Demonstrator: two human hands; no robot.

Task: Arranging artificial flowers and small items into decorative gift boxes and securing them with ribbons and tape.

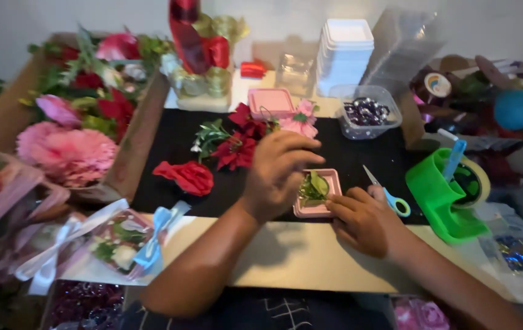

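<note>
Small pink square box (330, 194) near the front edge of the black mat (359, 160), open side up to take green leaves (314, 187), already sitting inside. Left hand (278, 173) arched above from the left, wrist raised, fingertips curled down and pressed together over the leaves, seemingly pinching or tucking them; blurred, so the exact grip not certain. Right hand (364, 221) low at the box's right front corner, fingers bent and close together against the rim, apparently steadying it. Blue-handled scissors (388, 193) just beside that hand, within easy reach. Green tape dispenser (444, 194) further right. Red and pink fabric flowers (237, 143) behind the box on the mat; clear tub of dark beads (366, 112) beyond.
</note>
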